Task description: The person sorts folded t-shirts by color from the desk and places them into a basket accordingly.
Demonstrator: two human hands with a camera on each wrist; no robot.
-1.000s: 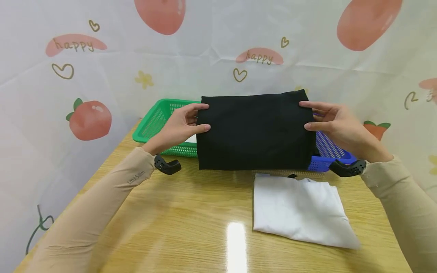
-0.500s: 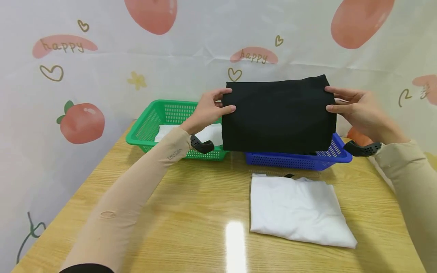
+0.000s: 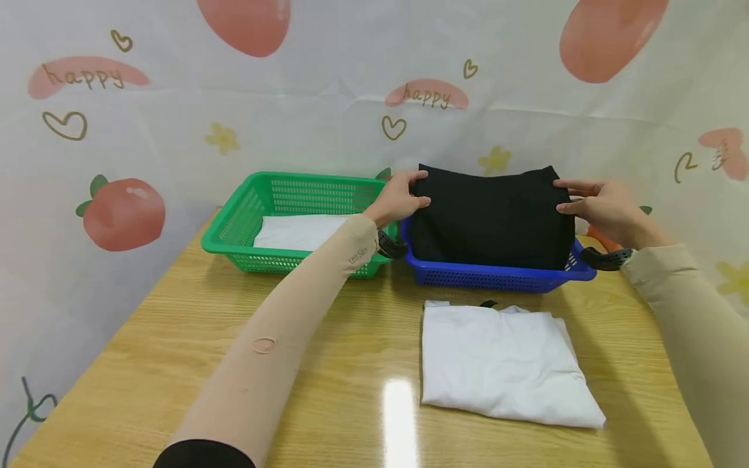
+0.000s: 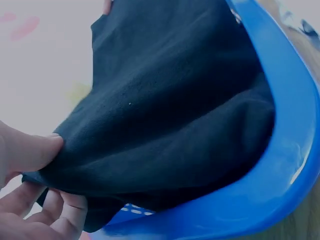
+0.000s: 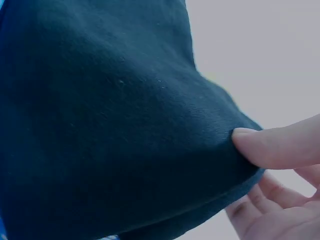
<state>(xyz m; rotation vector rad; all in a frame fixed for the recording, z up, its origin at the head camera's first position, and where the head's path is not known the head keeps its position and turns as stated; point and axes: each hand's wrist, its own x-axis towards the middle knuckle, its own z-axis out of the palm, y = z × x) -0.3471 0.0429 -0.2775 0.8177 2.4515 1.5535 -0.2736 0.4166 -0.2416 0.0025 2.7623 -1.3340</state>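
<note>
A folded black cloth (image 3: 491,218) hangs between both hands, its lower part inside the blue basket (image 3: 486,276). My left hand (image 3: 396,198) pinches the cloth's left edge near the upper corner, thumb in front and fingers behind. On the opposite edge, my right hand (image 3: 605,208) pinches the fabric the same way. In the left wrist view the black cloth (image 4: 165,110) sags inside the curved blue rim (image 4: 287,100). The right wrist view has the thumb pressing on the dark fabric (image 5: 125,115), with the other fingers beneath it.
Left of the blue basket stands a green basket (image 3: 246,250) with a folded white cloth (image 3: 298,232) in it. Another folded white cloth (image 3: 506,364), with a bit of black at its top edge, lies on the wooden table (image 3: 328,396). A printed curtain (image 3: 328,84) hangs behind.
Both hands have carried the black cloth rightward, from in front of the two baskets to over the blue one. It has since come down, its lower edge now behind the blue front rim.
</note>
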